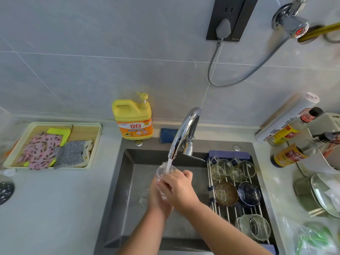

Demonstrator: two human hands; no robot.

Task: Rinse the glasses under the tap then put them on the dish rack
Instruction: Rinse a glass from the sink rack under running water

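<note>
One clear glass (pixel 161 174) between left hand (pixel 156 200), right hand (pixel 179 187)

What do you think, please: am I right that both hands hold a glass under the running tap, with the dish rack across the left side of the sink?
Not quite: the head view shows the dish rack across the right side of the sink, not the left. The rest stands: the left hand and right hand hold the glass under the running tap.
</note>
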